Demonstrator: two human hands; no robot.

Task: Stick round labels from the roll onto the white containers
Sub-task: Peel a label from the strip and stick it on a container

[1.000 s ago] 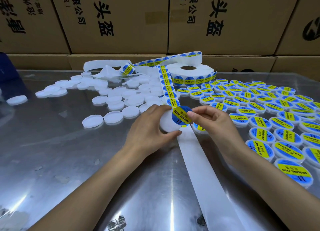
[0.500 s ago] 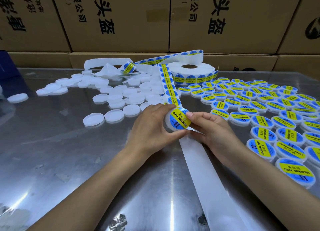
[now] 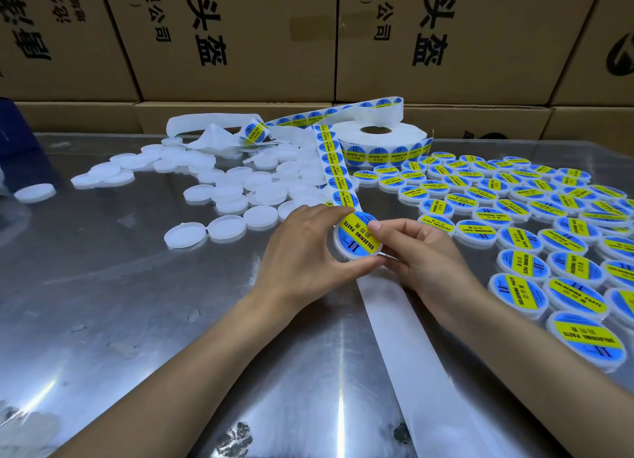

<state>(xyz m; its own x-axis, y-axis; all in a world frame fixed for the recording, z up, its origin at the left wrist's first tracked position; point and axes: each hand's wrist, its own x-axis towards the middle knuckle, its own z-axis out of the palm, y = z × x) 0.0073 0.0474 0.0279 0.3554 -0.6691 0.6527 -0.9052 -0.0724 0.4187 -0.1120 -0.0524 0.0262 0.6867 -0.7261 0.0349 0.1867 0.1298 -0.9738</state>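
A white round container (image 3: 356, 239) with a blue and yellow round label on top is held tilted just above the metal table (image 3: 137, 303). My left hand (image 3: 305, 255) grips its left rim. My right hand (image 3: 415, 248) holds the right side, thumb pressing on the label. The label roll (image 3: 377, 141) lies flat at the back centre. Its strip of labels (image 3: 334, 169) runs toward my hands, and the bare backing strip (image 3: 404, 337) continues toward the near edge. Several unlabelled white containers (image 3: 236, 189) lie at left, several labelled ones (image 3: 535, 224) at right.
Brown cardboard boxes (image 3: 240, 35) with printed characters stand stacked along the back of the table. Crumpled empty backing paper (image 3: 212, 131) lies behind the unlabelled pile. A dark blue object (image 3: 13, 131) sits at the far left edge. One lone white container (image 3: 34, 193) lies at left.
The label, lifted over the container by my right hand a second ago, now lies flat on its top. My right thumb has moved onto it and both hands sit slightly lower.
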